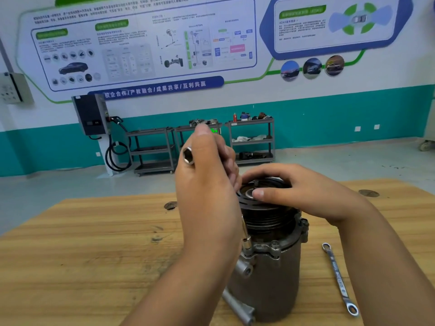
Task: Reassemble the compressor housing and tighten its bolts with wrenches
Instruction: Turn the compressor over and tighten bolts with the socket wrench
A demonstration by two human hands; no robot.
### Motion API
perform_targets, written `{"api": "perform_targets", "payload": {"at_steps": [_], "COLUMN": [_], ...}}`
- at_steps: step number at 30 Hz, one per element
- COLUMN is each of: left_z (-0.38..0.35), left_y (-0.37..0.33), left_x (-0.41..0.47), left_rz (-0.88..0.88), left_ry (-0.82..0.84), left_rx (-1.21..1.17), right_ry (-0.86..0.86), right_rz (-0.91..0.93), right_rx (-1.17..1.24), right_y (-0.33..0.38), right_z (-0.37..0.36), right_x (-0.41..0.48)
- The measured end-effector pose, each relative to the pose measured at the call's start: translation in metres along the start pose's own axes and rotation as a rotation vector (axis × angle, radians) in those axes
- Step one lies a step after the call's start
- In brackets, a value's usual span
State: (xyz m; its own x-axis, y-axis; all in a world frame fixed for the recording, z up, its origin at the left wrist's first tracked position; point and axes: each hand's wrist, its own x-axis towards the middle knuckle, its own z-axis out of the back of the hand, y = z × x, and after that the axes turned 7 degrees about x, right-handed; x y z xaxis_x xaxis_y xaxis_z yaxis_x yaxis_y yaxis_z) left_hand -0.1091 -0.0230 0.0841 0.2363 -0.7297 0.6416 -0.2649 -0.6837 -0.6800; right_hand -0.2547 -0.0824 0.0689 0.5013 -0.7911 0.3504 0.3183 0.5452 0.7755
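Upright compressor (270, 283), socket wrench (245, 234) at flange (282, 250)

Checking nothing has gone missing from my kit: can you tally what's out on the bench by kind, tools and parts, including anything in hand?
Compressor: 1
Socket wrench, gripped in the left hand: 1
Flat wrench, lying on the table: 1
Total: 3
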Motion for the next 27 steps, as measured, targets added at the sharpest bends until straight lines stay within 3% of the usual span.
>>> {"api": "perform_targets", "payload": {"at_steps": [9, 14, 21, 27], "left_z": [-0.005, 0.005, 0.005, 0.02], "left_y": [0.007, 0.014, 0.017, 0.014], "left_x": [0.029, 0.041, 0.053, 0.064], "left_rz": [0.373, 0.485, 0.64, 0.892], "left_ry": [0.368, 0.509, 0.839, 0.837], "left_rx": [-0.148, -0.286, -0.4, -0.475], "right_ry": [-0.002, -0.019, -0.047, -0.045], "right_rz": [0.018, 0.023, 0.03, 0.016], "right_rx": [0.067, 0.087, 0.115, 0.056], "right_y": [0.0, -0.002, -0.003, 0.0], "right_z": [-0.003, -0.004, -0.006, -0.004], "right_x": [0.002, 0.003, 0.004, 0.002]}}
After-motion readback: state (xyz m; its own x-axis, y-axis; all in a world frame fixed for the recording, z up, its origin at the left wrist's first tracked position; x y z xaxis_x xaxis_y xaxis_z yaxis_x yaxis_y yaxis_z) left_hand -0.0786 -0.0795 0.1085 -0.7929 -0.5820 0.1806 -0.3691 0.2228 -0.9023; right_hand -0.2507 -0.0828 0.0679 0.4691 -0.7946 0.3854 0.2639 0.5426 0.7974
